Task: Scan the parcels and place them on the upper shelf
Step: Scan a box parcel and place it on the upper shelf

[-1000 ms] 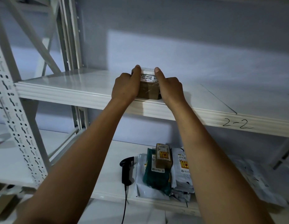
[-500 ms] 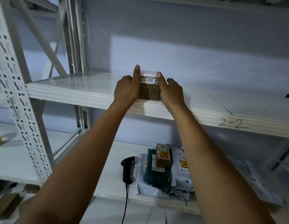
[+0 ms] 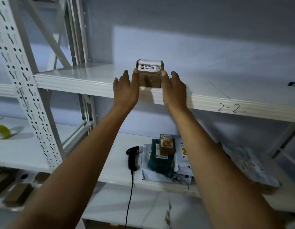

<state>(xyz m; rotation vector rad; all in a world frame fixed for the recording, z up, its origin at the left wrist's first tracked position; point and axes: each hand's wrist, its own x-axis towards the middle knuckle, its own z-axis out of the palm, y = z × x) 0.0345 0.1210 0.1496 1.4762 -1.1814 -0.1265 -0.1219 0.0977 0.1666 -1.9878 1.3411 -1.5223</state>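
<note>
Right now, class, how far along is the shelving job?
Done: one box sits on the upper shelf. In hand: the left hand and right hand flank it, thumbs at its sides. Left: the parcels piled beside the scanner on the lower shelf.

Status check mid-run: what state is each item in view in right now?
Taped brown box: upright on the upper shelf near its front edge, label facing out.
Left hand: open, thumb against the box's left side.
Right hand: open, thumb against the box's right side.
Barcode scanner: lying on the lower shelf, unheld, cable hanging down.
Small labelled box: resting atop the green mailer, not yet shelved.
</note>
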